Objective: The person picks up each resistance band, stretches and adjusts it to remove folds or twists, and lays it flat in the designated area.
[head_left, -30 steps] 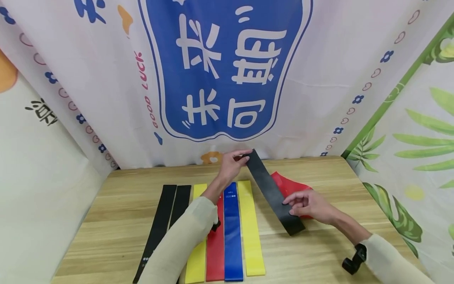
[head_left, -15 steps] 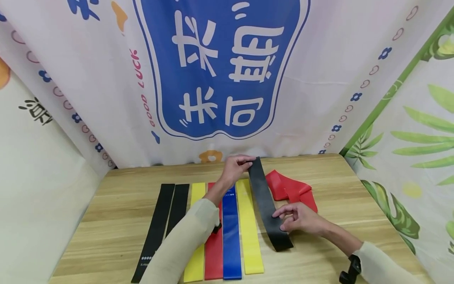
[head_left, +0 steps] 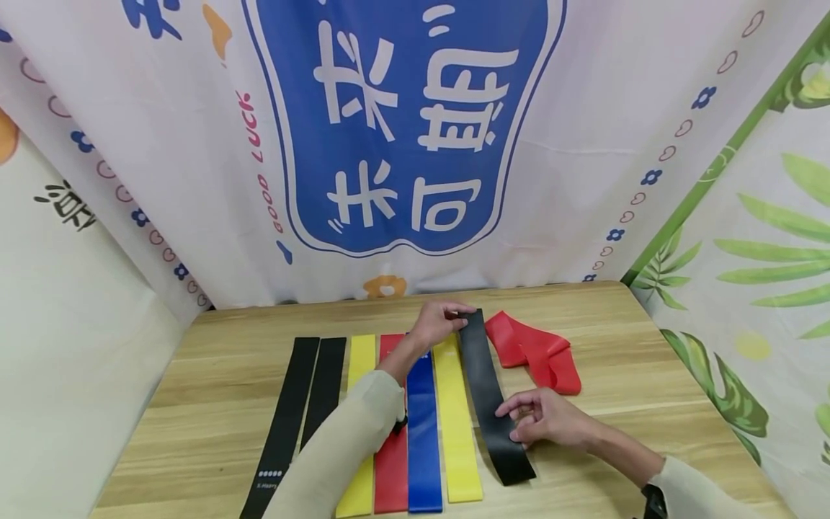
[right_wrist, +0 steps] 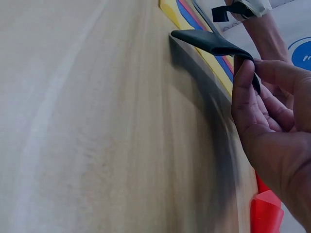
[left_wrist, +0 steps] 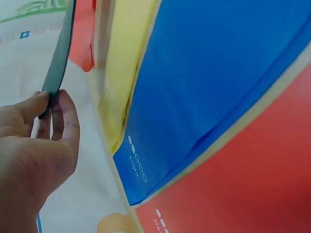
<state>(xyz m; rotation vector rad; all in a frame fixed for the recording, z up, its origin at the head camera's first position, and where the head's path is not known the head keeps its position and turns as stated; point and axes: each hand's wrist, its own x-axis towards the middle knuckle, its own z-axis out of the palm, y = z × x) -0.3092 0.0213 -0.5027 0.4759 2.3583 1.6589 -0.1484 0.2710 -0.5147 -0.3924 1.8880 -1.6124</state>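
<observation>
A black resistance band (head_left: pixel 483 375) hangs slightly above the table, right of a row of flat bands. My left hand (head_left: pixel 441 324) pinches its far end; the left wrist view shows that band (left_wrist: pixel 60 53) edge-on between the thumb and fingers of the hand (left_wrist: pixel 43 131). My right hand (head_left: pixel 547 422) pinches its right edge toward the near end. In the right wrist view the thumb and fingers of this hand (right_wrist: pixel 277 116) hold the folded band (right_wrist: pixel 209 41), with its shadow on the wood. Closest to it in the row lies a yellow band (head_left: pixel 459 425).
Left of the yellow band lie a blue band (head_left: pixel 424 432), a red band (head_left: pixel 391 476), another yellow band (head_left: pixel 357 483) and two black ones, partly under my left sleeve. A crumpled red band (head_left: pixel 534 349) lies at right on the wooden table (head_left: pixel 622 346). Printed curtains stand behind.
Both hands have brought the black band down and toward me, and its near end has swung left beside the yellow band. The crumpled red band, earlier partly covered, now shows fully.
</observation>
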